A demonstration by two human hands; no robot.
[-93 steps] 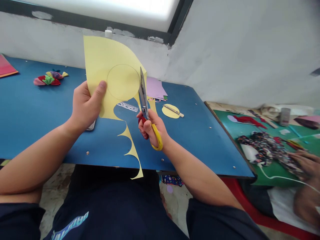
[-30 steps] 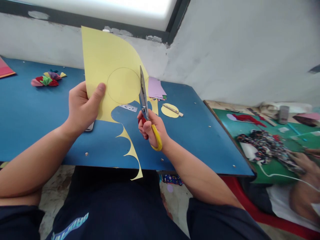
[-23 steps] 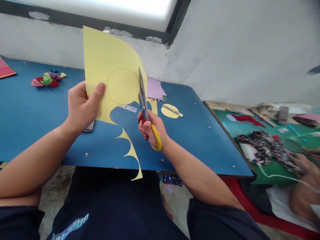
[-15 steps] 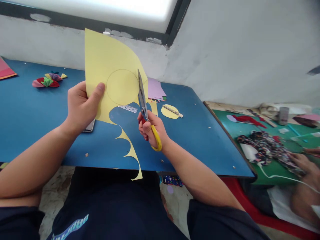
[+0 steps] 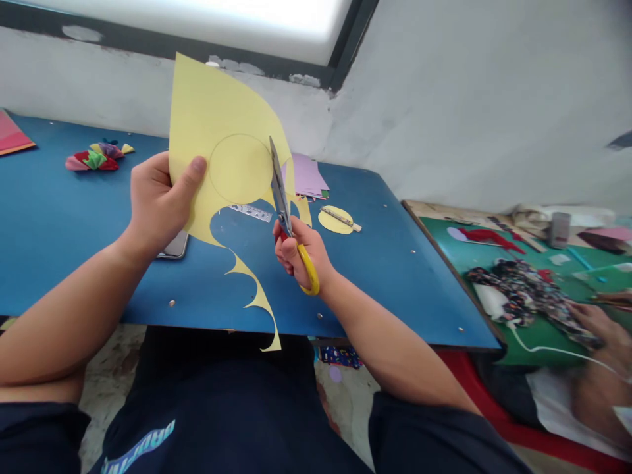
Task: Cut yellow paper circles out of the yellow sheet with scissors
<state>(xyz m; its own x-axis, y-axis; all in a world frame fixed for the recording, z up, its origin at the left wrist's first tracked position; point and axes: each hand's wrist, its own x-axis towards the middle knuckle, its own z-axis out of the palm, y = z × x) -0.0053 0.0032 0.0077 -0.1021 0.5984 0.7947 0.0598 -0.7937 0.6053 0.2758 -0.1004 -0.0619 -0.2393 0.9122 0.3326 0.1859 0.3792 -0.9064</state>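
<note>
A yellow sheet of paper is pinched at its left edge by my left hand, thumb in front. Drawn on it is a pencilled circle, and a scalloped offcut strip dangles from its lower edge. My right hand grips scissors with yellow and red handles. Their blades point upward along the circle's right side, at a cut in the paper. Behind the sheet, a phone and a metal ruler lie partly covered on the blue table.
Purple paper sheets lie at the back. A yellow paper disc has a cutter-like tool on it. Colourful fabric pieces and pink paper are at left. On the right, another person's hand is by a green table.
The yellow sheet has shifted and tilted slightly, with its top corner moving right. My left hand has moved a little up and left, and the scissors stay at the circle's right side.
</note>
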